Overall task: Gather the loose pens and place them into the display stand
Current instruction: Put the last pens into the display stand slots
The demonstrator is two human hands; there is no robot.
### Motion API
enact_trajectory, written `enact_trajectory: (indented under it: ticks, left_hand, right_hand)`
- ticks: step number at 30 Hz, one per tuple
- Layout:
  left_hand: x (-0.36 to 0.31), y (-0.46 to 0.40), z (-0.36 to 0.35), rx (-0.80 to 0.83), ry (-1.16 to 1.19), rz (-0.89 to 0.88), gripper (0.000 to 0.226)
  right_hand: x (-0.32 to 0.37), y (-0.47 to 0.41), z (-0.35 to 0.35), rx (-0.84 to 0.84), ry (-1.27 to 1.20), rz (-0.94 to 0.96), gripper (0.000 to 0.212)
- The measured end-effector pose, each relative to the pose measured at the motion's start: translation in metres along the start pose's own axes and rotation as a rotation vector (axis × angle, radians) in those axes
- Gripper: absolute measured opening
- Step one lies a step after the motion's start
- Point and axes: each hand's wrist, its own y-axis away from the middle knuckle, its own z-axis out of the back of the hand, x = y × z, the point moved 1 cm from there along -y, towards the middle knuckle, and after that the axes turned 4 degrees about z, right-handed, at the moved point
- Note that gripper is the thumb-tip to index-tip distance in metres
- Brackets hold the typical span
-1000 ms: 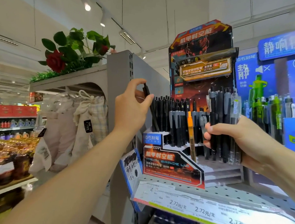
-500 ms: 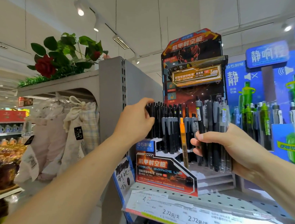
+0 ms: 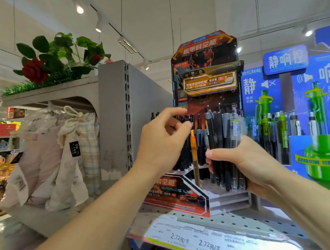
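On the perforated shelf: a red-and-black cardboard pen display stand (image 3: 178,196) sits near the shelf's (image 3: 231,221) front edge, its tall printed backboard rising behind the stepped tiers.
Stand contents: rows of black pens (image 3: 187,119) stand upright in the rear tiers, partly hidden by the left hand; an orange pen (image 3: 194,152) stands among them toward the middle, slightly tilted.
Right hand: the right hand (image 3: 253,164) is wrapped around a bundle of loose pens (image 3: 223,146), thumb across the front, fingers curled behind; the bundle is held upright in front of the stand's right side, tips just above the lower steps.
Bundle: mostly black and grey barrels, with one clear-bodied pen at its right edge.
Left hand: the left hand (image 3: 163,138) hovers in front of the stand's left rows, fingers loosely bent with thumb and forefinger apart, gripping nothing visible.
Shelf front edge: a price strip (image 3: 202,243) runs along it, reading 2.72.
Right of the stand: a blue display (image 3: 274,103) with green-and-grey pens stands beside it.
Left of the shelf: a grey upright panel (image 3: 113,113), cloth drawstring bags (image 3: 72,154) hanging beyond it, and artificial roses (image 3: 34,70) on top.
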Motion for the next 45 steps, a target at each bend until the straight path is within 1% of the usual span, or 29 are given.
enact_trajectory:
  ticks: [1,3,4,6,8,10,11,13,15,19,22,25,26,27,28,29,30,32,34,37,41,43,45]
  left_hand:
    - [-0.007,0.003,-0.007,0.047,0.028,0.016,0.022]
    - [-0.016,0.003,-0.017,0.095,0.051,0.057,0.024]
    - [-0.019,0.001,-0.019,0.098,0.051,0.069,0.025]
    - [-0.023,-0.004,-0.022,0.111,0.059,0.103,0.024]
    - [-0.024,-0.009,-0.024,0.170,0.148,0.169,0.023]
    - [-0.024,-0.012,-0.023,0.241,0.240,0.234,0.028]
    - [-0.023,-0.014,-0.023,0.272,0.251,0.248,0.032]
    - [-0.022,-0.016,-0.021,0.323,0.248,0.253,0.038]
    - [-0.022,-0.017,-0.019,0.358,0.238,0.239,0.038]
    - [-0.022,-0.018,-0.016,0.393,0.274,0.170,0.029]
    - [-0.021,-0.018,-0.016,0.394,0.303,0.149,0.024]
    - [-0.024,-0.020,-0.018,0.330,0.366,0.160,0.019]
    - [-0.026,-0.023,-0.019,0.286,0.401,0.178,0.017]
    - [-0.027,-0.026,-0.019,0.223,0.434,0.202,0.016]
    - [-0.028,-0.030,-0.019,0.142,0.463,0.226,0.015]
    - [-0.029,-0.034,-0.017,0.055,0.487,0.242,0.014]
    - [-0.028,-0.037,-0.015,-0.026,0.498,0.242,0.014]
    - [-0.023,-0.041,-0.008,-0.151,0.445,0.186,0.015]
    - [-0.015,-0.039,0.002,-0.258,0.366,0.109,0.019]
    - [-0.003,-0.030,0.016,-0.381,0.381,0.046,0.019]
    - [0.008,-0.019,0.030,-0.451,0.403,0.063,0.017]
    - [0.011,-0.013,0.032,-0.417,0.303,0.038,0.019]
    - [0.015,-0.005,0.032,-0.347,0.110,-0.010,0.021]
  right_hand:
    - [0.001,0.001,-0.002,0.015,0.032,0.022,0.009]
    - [0.002,0.002,-0.005,0.043,0.091,0.072,0.026]
    - [0.002,0.003,-0.006,0.047,0.104,0.092,0.029]
    - [0.003,0.002,-0.005,0.052,0.109,0.117,0.029]
    - [0.004,0.001,-0.003,0.053,0.114,0.136,0.029]
    - [0.005,0.002,-0.002,0.040,0.111,0.151,0.031]
    - [0.005,0.002,-0.002,0.036,0.109,0.160,0.033]
    - [0.005,0.002,-0.003,0.039,0.109,0.168,0.037]
    - [0.005,0.002,-0.004,0.050,0.121,0.180,0.041]
    - [0.006,0.001,-0.004,0.085,0.042,0.211,0.041]
    - [0.008,0.003,-0.004,0.086,0.033,0.218,0.037]
    - [0.009,0.001,0.000,0.069,-0.045,0.181,0.029]
    - [0.012,0.001,0.002,0.036,-0.083,0.168,0.022]
    - [0.014,-0.001,0.007,-0.012,-0.116,0.156,0.010]
    - [0.016,-0.002,0.011,-0.074,-0.140,0.145,0.005]
    - [0.018,-0.004,0.016,-0.137,-0.148,0.141,0.014]
    - [0.020,-0.005,0.021,-0.188,-0.156,0.142,0.018]
    - [0.022,-0.008,0.028,-0.260,-0.168,0.148,0.021]
    - [0.023,-0.008,0.031,-0.285,-0.150,0.144,0.020]
    - [0.020,-0.009,0.028,-0.259,-0.132,0.127,0.017]
    - [0.017,-0.007,0.020,-0.222,-0.084,0.129,0.018]
    - [0.018,-0.006,0.018,-0.204,-0.078,0.135,0.019]
    - [0.018,-0.005,0.017,-0.199,-0.070,0.132,0.017]
